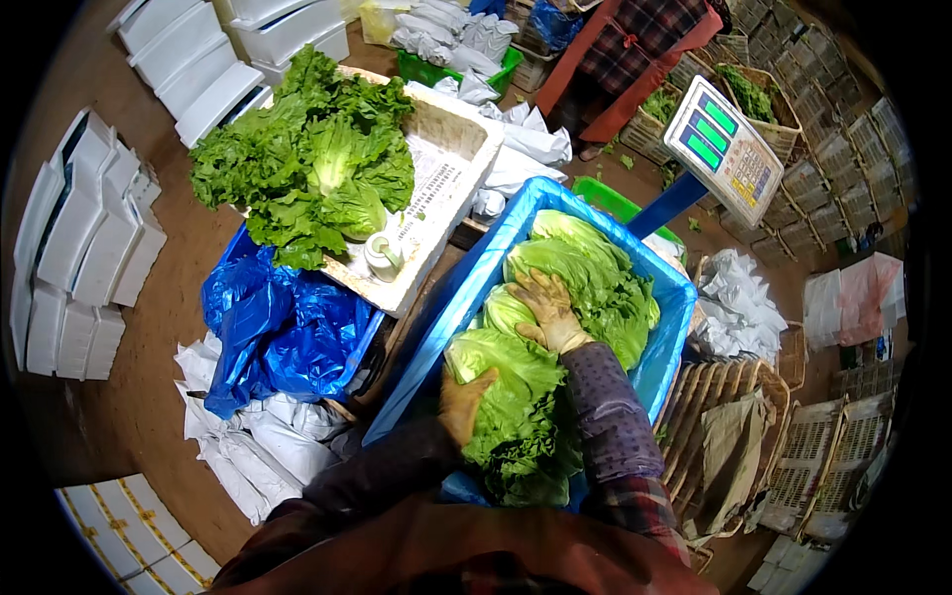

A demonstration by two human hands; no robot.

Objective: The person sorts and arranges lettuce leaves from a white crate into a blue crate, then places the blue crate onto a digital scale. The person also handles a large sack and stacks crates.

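A crate lined with blue plastic film [673, 297] stands before me, holding several heads of leafy green lettuce [513, 401]. My left hand [462, 405], in a stained yellowish work glove, cups the left side of the nearest head, thumb on its leaves. My right hand [549, 309], gloved alike, lies spread on the lettuces in the middle, fingers pointing up and left. More lettuce [320, 156] is heaped in a white foam box [487, 137] at the upper left, with a small white bottle [383, 256] in its near corner.
A scale's display [723, 149] rises on a blue post behind the crate. Crumpled blue plastic [290, 320] fills a crate on the left. White foam boxes [201, 67] are stacked farther left. Slatted baskets [729, 439] stand at the right. Another person [632, 52] stands at the top.
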